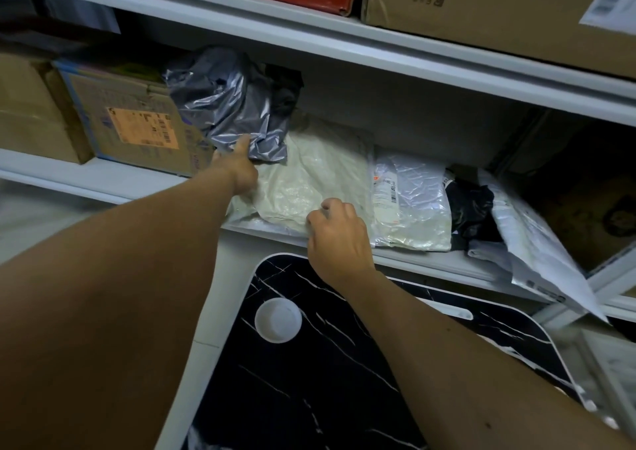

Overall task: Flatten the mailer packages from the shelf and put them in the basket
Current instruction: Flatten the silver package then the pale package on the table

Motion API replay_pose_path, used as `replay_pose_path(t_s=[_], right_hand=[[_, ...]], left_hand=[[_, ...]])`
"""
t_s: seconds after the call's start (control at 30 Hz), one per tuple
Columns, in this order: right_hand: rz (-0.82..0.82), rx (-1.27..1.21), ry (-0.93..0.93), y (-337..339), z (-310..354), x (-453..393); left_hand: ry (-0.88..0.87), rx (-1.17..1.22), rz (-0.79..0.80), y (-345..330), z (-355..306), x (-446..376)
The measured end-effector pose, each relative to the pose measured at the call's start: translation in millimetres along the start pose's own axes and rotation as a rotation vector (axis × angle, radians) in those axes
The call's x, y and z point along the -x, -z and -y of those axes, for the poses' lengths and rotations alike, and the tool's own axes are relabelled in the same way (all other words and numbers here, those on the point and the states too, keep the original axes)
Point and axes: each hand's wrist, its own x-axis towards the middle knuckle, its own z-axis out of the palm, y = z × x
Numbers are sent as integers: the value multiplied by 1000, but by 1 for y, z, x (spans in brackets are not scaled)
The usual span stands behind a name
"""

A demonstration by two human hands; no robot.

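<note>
A white metal shelf (103, 177) ran along the wall above a black marble-patterned desk (309, 363) with a round white cup recess (278, 319). On the shelf lay a cream mailer (309, 174), flat. The left hand (237, 167) reached to the crumpled grey mailer (234, 105) beside it, thumb up against the plastic, its other fingers hidden. The right hand (339, 239) had its fingers curled at the cream mailer's front edge, seemingly pinching it. Cardboard boxes (130, 119) crowded the left; a silver mailer (409, 201), black bag (471, 208) and white mailer (537, 243) lay rightward.
</note>
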Motion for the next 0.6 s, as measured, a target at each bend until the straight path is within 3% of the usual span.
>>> replay_pose_path(t_s=[0.2, 0.37, 0.6], right_hand=[[50, 33, -21, 6, -6, 6], [136, 53, -68, 37, 0, 16], [134, 21, -205, 95, 9, 58]], left_hand=[[3, -131, -37, 7, -1, 5], [-23, -16, -176, 24, -26, 43], [-144, 75, -150, 22, -59, 124]])
